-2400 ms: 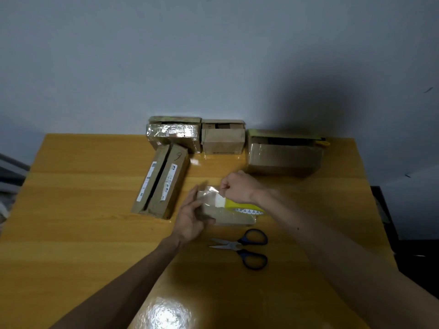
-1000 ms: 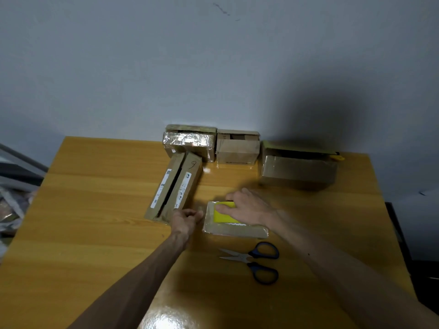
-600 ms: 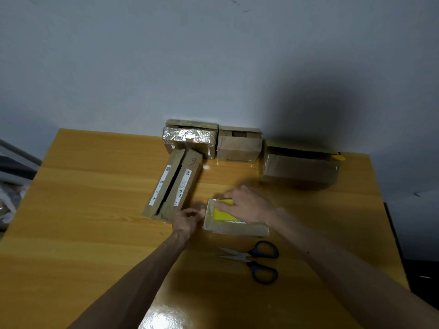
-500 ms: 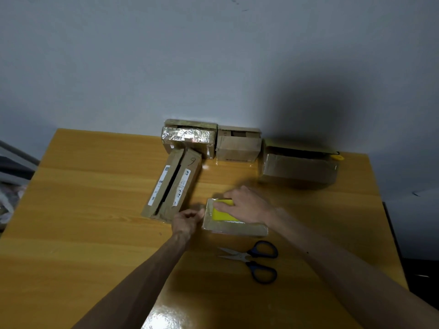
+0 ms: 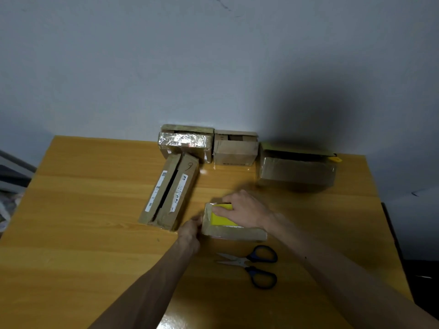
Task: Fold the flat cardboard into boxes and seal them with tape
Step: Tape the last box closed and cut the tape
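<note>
Brown cardboard under glossy tape: a small flat brown cardboard box w/ a yellow label on top lies near the middle of the orange-yellow wooden table. It is just beyond a pair of blue-handled scissors and just right of a long brown carton w/ white stickers.

Operating remotely, I judge the box light and hollow. It should be stiff along the edges but soft across the top panel, so hard pressing could dent it. The tape skin looks slick, so I'd take it by the two short ends or the corners, not the shiny faces.

The right hand lies flat on the box top. Its fingers are straight over the yellow label, pressing down and wrapped round nothing.

The left hand sits against the box's left end, touching it. I see only its back, so I can't tell whether it pinches the edge or just pushes. Prob. smoothing tape at that end, i.e. sealing this box is nearly done.

Along the back wall, well apart from the hands:
- a foil-shiny taped box
- a small brown box, top apparently unsealed
- a wider brown box
</note>
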